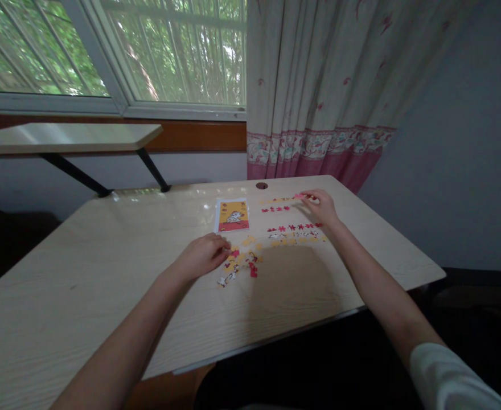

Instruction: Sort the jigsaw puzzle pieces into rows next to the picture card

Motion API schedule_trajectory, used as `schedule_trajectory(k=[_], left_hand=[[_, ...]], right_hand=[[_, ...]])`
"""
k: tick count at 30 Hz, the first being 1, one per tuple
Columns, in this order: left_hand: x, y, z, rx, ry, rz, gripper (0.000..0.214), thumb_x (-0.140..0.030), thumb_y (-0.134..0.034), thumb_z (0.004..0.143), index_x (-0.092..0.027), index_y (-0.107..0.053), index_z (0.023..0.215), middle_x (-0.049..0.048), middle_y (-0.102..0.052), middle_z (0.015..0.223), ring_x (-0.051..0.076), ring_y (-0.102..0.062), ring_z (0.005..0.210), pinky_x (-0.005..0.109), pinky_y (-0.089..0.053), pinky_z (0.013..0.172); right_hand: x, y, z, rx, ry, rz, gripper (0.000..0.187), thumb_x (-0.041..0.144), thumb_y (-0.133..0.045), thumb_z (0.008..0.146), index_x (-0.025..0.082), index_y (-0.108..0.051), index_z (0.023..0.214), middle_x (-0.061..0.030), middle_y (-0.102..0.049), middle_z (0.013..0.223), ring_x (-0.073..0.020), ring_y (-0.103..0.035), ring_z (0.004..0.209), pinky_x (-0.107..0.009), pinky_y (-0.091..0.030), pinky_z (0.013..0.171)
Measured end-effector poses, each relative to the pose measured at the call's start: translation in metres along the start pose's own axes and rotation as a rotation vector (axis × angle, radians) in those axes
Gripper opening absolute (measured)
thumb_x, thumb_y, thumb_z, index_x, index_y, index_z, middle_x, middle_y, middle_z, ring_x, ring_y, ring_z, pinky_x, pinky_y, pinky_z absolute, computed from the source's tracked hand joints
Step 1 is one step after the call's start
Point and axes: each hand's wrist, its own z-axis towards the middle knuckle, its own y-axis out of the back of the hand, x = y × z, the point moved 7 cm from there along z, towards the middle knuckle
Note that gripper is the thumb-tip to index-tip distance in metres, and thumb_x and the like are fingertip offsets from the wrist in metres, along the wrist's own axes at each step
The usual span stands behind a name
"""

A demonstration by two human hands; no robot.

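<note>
My right hand (321, 207) pinches a pink puzzle piece (299, 196) at the right end of the farthest row, made of yellowish pieces (278, 200). A short row of red pieces (275, 209) lies just nearer. Below it are a longer red row (294, 228), a row of white pieces (297, 234) and a yellow row (299, 242). At the left edge of a loose heap of puzzle pieces (244, 259), my left hand (205, 254) is closed, its fingertips on a pinkish-red piece (234, 253). Its thumb and fingers partly hide the contact.
A picture card (234, 216) with a white animal on yellow and red lies behind the heap. The wooden table (126, 245) has a round hole (261, 185) near its back edge. A raised shelf (71, 136) on dark supports stands at the back left. A curtain (314, 102) hangs behind.
</note>
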Motion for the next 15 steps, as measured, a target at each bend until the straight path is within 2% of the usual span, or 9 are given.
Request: schedule_trajectory(k=[3, 5, 9, 15], left_hand=[[0.001, 0.0, 0.0, -0.002, 0.001, -0.009, 0.026, -0.031, -0.041, 0.086, -0.016, -0.062, 0.085, 0.0073, -0.062, 0.083, 0.018, -0.056, 0.08, 0.028, -0.044, 0.072], [0.002, 0.0, -0.001, -0.006, -0.001, -0.014, 0.026, -0.031, -0.04, 0.086, -0.017, -0.063, 0.087, 0.0075, -0.062, 0.084, 0.018, -0.057, 0.081, 0.028, -0.043, 0.073], [0.004, 0.0, -0.001, -0.014, -0.006, -0.005, 0.029, -0.031, -0.038, 0.088, -0.017, -0.063, 0.089, 0.0078, -0.063, 0.085, 0.018, -0.057, 0.083, 0.029, -0.043, 0.075], [0.003, -0.001, 0.0, -0.011, 0.003, 0.007, 0.028, -0.03, -0.038, 0.088, -0.016, -0.063, 0.087, 0.0078, -0.063, 0.083, 0.018, -0.056, 0.08, 0.029, -0.043, 0.073]], right_hand=[[-0.036, -0.02, -0.004, 0.148, -0.147, -0.033, 0.022, 0.035, -0.06, 0.077, 0.018, -0.069, 0.089, -0.0062, -0.067, 0.085, -0.0172, -0.057, 0.076, -0.03, -0.043, 0.072], [-0.049, -0.033, -0.009, 0.243, -0.214, -0.066, 0.024, 0.037, -0.06, 0.076, 0.019, -0.069, 0.089, -0.0066, -0.067, 0.09, -0.0174, -0.057, 0.079, -0.03, -0.043, 0.072], [-0.059, -0.047, -0.016, 0.371, -0.283, -0.153, 0.026, 0.04, -0.059, 0.076, 0.021, -0.07, 0.091, -0.0064, -0.068, 0.09, -0.0181, -0.058, 0.081, -0.03, -0.044, 0.074], [-0.061, -0.052, -0.016, 0.416, -0.342, -0.256, 0.026, 0.038, -0.056, 0.078, 0.023, -0.07, 0.094, -0.0061, -0.068, 0.089, -0.02, -0.059, 0.082, -0.031, -0.044, 0.072]])
